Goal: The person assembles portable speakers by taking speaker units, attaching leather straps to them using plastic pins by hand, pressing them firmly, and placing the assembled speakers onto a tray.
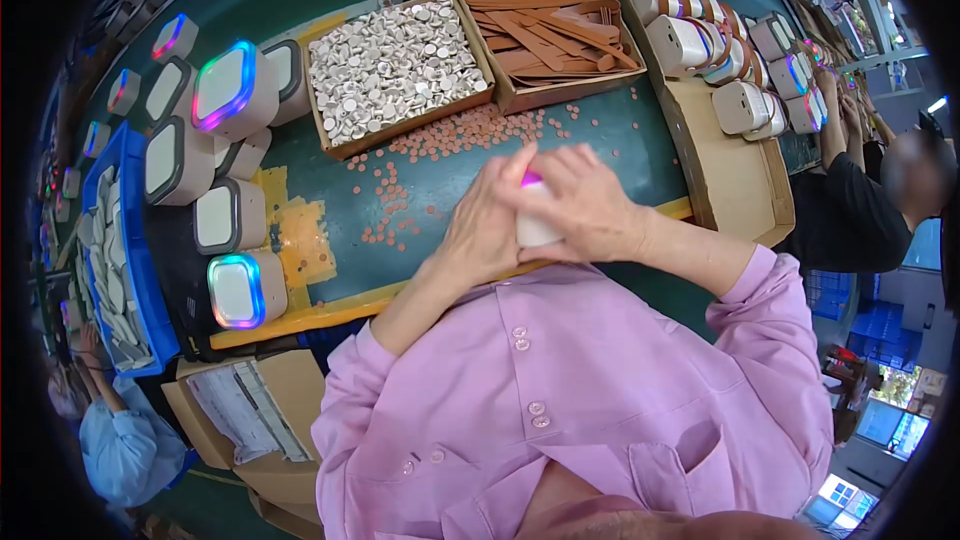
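I hold one white speaker-like device, a purple glow at its top, close to my chest just over the table's near edge, my left hand and right hand both curled around it from opposite sides, probably to keep it steady under pressure. Beyond my hands, loose copper-coloured discs lie scattered before open boxes of white studs and brown straps, seemingly set there for easy reach, while similar lit units crowd my left.
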`<state>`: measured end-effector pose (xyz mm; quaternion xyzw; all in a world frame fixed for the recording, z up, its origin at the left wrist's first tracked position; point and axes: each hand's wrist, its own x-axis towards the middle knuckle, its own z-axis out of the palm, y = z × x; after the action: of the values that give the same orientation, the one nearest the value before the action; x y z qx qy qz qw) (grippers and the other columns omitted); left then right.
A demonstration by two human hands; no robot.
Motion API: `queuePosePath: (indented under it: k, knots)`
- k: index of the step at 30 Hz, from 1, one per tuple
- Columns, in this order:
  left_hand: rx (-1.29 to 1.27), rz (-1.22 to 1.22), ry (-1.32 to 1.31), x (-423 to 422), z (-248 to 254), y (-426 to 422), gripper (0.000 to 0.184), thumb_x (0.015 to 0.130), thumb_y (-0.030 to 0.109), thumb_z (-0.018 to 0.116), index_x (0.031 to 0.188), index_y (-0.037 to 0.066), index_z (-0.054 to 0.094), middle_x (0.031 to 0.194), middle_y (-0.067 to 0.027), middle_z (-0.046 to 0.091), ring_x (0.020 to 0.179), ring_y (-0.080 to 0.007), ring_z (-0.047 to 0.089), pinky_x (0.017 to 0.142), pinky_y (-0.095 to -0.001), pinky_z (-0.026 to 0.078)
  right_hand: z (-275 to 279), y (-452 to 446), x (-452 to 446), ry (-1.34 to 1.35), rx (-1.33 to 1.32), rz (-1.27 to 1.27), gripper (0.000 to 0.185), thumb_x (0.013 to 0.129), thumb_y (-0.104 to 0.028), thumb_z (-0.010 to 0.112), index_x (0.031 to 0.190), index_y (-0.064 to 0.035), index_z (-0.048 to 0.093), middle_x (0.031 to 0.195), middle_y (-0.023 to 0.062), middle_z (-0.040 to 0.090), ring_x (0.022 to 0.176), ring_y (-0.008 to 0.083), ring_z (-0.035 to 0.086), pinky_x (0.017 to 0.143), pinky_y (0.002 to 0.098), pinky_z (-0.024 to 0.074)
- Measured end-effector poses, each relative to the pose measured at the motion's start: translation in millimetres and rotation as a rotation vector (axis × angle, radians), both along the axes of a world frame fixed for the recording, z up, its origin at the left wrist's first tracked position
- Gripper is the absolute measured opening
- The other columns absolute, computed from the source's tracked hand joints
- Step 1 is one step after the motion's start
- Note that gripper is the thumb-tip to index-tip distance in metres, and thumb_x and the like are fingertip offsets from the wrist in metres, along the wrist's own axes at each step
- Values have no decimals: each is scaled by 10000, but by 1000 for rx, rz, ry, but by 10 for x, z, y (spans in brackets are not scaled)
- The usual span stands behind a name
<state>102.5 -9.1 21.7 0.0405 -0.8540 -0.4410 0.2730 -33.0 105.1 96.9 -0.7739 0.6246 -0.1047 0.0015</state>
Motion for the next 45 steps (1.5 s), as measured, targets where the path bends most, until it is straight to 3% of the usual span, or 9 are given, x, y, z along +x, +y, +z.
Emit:
queuePosePath:
  k: [13, 17, 27, 30, 33, 36, 39, 43, 45]
  knots:
    - [-136, 64, -159, -16, 14, 77, 834, 751, 313, 761, 1379, -27, 330, 1031, -186, 548, 892, -368, 594, 697, -442, 521, -156, -59, -204, -220, -131, 104, 572, 721, -489, 706, 1203, -192, 621, 1037, 114, 574, 829, 272, 536, 727, 380, 399]
    - [124, 3, -203, 15, -20, -115, 898, 696, 333, 809, 1389, 1, 344, 1048, -180, 543, 906, -365, 592, 719, -450, 516, -179, -231, -176, -311, -34, 39, 659, 642, -496, 767, 1203, -180, 627, 1012, 116, 554, 820, 273, 518, 712, 390, 395]
    - [-93, 77, -164, 68, 47, 29, 1030, 627, 309, 859, 1420, -9, 285, 1077, -187, 518, 935, -383, 580, 747, -468, 513, -56, -24, -104, -201, -69, 74, 631, 709, -430, 758, 1255, -162, 592, 959, 131, 570, 909, 300, 556, 811, 442, 429]
    - [-82, 120, -176, 20, 162, 70, 1042, 603, 239, 867, 1422, -1, 270, 1072, -198, 508, 935, -401, 572, 759, -476, 510, 136, -273, -311, -472, -214, -10, 484, 810, -335, 682, 1219, -86, 609, 823, 94, 584, 789, 239, 579, 720, 401, 480]
    - [-108, 161, -246, 52, 222, 132, 1031, 588, 196, 865, 1413, 7, 276, 1076, -199, 504, 943, -404, 569, 766, -468, 509, 547, -211, -268, -1256, -403, 65, 264, 903, -280, 567, 990, -39, 631, 694, 38, 567, 616, 142, 533, 543, 299, 438]
    - [-145, 191, -257, 32, 188, 183, 1039, 577, 172, 865, 1421, 31, 276, 1072, -188, 504, 941, -398, 568, 775, -466, 506, -612, -348, -197, -969, -502, -123, 476, 1013, -362, 477, 700, -37, 627, 561, -10, 508, 503, 61, 473, 452, 238, 388]
    - [-164, 199, -296, 41, 196, 174, 1065, 572, 174, 868, 1440, 51, 264, 1089, -187, 510, 966, -396, 571, 788, -467, 508, -135, -315, -18, -1386, -200, -299, 596, 1013, -466, 464, 606, -52, 602, 510, -27, 464, 484, 51, 453, 453, 226, 374]
    - [-35, 212, -324, 40, 279, 89, 1010, 580, 197, 870, 1414, 29, 326, 1249, -209, 519, 1120, -355, 572, 921, -417, 497, 346, -220, -355, -1503, 7, -288, 525, 1022, -427, 457, 719, -24, 604, 537, -14, 439, 488, 75, 359, 461, 251, 287]
    - [245, 160, -253, 32, 237, -13, 985, 602, 231, 861, 1408, 25, 335, 1273, -207, 511, 1152, -335, 560, 929, -406, 492, 371, -154, -504, -1257, -9, -313, 516, 991, -487, 488, 921, -4, 655, 733, 27, 575, 678, 93, 519, 638, 250, 433]
